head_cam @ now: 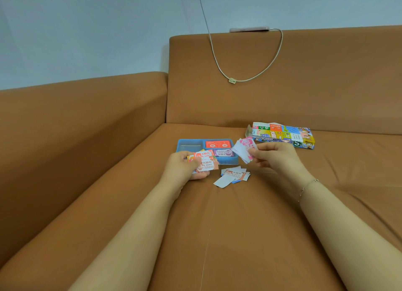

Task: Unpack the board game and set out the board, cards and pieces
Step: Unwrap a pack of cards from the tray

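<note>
Two bare hands over an orange fabric sofa (108, 182): left hand (185, 167) gripping orange paper notes (205, 162) printed "MONEY", right hand (274, 155) pinching pink notes (244, 149). Between them, a loose note pile (233, 175). Just beyond, one blue plastic tray (189, 146) with two card decks; far right, one colourful cardboard box (282, 135).

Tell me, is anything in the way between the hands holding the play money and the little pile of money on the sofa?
Nothing visible. The left hand holds orange notes, the right hand holds pink notes, and the pile lies on the bare sofa cushion just below and between them. The blue tray sits behind the pile, not across the path.
</note>
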A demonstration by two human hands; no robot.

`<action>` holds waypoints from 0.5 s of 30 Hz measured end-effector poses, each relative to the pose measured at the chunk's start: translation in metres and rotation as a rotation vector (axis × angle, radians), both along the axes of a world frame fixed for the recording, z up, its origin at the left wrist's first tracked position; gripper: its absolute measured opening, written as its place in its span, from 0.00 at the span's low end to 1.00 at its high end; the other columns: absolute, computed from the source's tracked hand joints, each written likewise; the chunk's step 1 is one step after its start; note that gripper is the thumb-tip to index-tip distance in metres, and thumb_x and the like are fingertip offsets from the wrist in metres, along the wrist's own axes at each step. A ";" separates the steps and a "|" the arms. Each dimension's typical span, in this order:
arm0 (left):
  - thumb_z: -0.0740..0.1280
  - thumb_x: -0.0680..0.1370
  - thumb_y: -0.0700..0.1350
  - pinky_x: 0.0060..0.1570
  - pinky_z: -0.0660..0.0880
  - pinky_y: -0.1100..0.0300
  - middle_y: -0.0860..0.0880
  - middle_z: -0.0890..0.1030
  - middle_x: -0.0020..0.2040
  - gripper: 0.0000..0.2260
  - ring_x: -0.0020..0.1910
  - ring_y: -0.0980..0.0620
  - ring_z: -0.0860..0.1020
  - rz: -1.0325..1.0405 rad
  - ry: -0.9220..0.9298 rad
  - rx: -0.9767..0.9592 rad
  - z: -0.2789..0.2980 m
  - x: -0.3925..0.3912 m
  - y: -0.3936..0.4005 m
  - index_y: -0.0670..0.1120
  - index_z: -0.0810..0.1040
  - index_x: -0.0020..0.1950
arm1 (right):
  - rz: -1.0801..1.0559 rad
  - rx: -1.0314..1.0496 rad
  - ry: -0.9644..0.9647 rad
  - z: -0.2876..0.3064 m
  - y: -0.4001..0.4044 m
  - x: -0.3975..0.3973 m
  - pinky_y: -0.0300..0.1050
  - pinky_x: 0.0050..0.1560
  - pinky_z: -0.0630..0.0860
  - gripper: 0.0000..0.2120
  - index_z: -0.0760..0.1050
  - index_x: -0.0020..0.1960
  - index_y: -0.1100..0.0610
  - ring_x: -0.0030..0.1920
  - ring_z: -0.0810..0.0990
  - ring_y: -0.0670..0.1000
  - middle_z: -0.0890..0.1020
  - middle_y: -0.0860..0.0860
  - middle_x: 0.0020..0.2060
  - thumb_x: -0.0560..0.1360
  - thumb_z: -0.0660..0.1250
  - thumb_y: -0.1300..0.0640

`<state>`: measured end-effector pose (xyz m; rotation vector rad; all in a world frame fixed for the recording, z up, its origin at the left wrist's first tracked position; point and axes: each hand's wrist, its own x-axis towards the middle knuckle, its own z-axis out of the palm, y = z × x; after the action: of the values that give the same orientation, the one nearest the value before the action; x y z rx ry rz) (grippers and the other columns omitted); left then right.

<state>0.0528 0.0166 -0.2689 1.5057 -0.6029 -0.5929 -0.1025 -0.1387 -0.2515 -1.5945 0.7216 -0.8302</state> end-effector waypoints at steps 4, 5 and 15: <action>0.63 0.79 0.36 0.38 0.81 0.65 0.42 0.83 0.44 0.05 0.35 0.50 0.84 -0.041 0.003 0.001 0.003 -0.004 0.001 0.38 0.76 0.53 | 0.129 0.151 -0.046 0.002 0.006 0.007 0.38 0.36 0.77 0.04 0.80 0.47 0.63 0.32 0.76 0.49 0.81 0.56 0.35 0.72 0.71 0.64; 0.62 0.79 0.36 0.38 0.81 0.65 0.42 0.83 0.45 0.06 0.36 0.50 0.84 -0.065 0.008 0.000 0.003 -0.005 0.001 0.37 0.76 0.55 | 0.150 0.147 -0.029 0.001 0.009 0.010 0.39 0.37 0.77 0.06 0.80 0.48 0.64 0.32 0.76 0.49 0.80 0.57 0.35 0.72 0.71 0.64; 0.65 0.79 0.43 0.47 0.81 0.61 0.40 0.83 0.53 0.12 0.47 0.45 0.84 -0.200 0.068 -0.038 0.005 -0.011 0.002 0.36 0.77 0.57 | 0.140 -0.169 0.136 -0.012 0.024 0.028 0.32 0.25 0.70 0.05 0.79 0.48 0.66 0.24 0.74 0.44 0.77 0.56 0.29 0.74 0.69 0.66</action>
<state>0.0421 0.0184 -0.2636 1.3928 -0.7131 -0.7789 -0.0747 -0.1150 -0.2636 -1.8452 0.6405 -0.7001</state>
